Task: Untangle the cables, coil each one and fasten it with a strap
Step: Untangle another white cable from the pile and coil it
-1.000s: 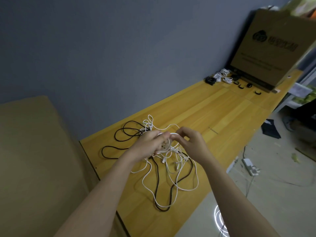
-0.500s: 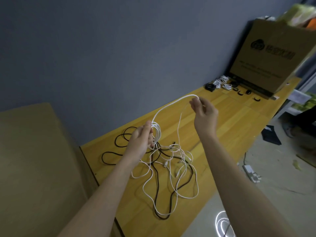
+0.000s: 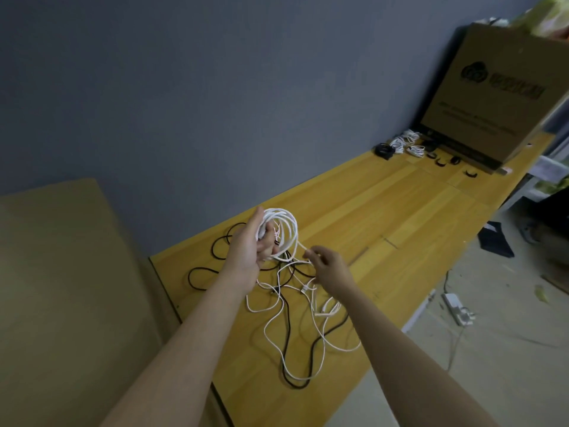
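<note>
White cable (image 3: 289, 229) coil in left hand (image 3: 249, 245) grip – right hand (image 3: 331, 266) pinching its strand, bare table (image 3: 385, 211) beyond.

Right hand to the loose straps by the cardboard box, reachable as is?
Probably not. The right hand pinches the white cable that the left hand holds coiled. The straps lie at the table's far end by the cardboard box, seemingly beyond arm's reach.
</note>
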`<state>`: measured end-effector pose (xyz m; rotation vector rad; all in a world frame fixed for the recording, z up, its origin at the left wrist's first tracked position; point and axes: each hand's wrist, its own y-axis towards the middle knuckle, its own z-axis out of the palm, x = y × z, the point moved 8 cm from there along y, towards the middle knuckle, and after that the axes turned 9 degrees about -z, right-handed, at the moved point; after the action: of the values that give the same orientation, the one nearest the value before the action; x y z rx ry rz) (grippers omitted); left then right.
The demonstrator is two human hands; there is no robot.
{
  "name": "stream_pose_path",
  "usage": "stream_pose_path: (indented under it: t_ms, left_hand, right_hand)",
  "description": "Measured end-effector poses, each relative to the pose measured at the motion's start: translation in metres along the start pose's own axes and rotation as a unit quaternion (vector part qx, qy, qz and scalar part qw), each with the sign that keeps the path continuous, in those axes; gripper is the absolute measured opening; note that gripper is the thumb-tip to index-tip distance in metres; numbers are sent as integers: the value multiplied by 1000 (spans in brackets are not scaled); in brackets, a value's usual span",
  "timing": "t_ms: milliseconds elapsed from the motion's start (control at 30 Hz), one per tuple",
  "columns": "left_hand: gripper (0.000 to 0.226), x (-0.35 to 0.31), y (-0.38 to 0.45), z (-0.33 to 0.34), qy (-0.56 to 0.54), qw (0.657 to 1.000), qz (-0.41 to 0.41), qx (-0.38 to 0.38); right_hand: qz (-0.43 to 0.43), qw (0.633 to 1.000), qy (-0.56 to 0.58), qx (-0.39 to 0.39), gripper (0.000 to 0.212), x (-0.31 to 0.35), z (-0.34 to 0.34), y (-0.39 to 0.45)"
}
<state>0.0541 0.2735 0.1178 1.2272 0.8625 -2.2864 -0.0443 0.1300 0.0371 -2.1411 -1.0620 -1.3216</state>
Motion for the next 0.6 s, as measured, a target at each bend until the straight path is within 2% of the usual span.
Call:
stream_pose_path:
  t_ms: [200, 300, 367, 467, 533, 600]
  left_hand:
    - [41, -1, 7, -10, -20, 998, 22, -50]
    - [33, -10, 8, -10, 14, 995, 76, -62]
    - [25, -15, 6, -10, 92, 986, 107, -85]
    - [13, -14, 0, -2, 259, 949, 152, -98]
    - [10, -10, -4, 5, 387, 899, 181, -99]
    - [10, -5, -5, 9, 481, 851, 188, -97]
  right_hand:
    - [31, 988, 93, 117, 27, -31, 44, -54]
    - [43, 988, 91, 116, 30, -39, 48, -73]
    - [17, 994, 21, 104, 30, -35, 42, -79]
    - [-127, 980, -127, 89, 38, -4, 32, -83]
    - [-263, 935, -234, 42, 32, 28, 23, -89]
    - [-367, 889, -273, -2, 28, 53, 15, -98]
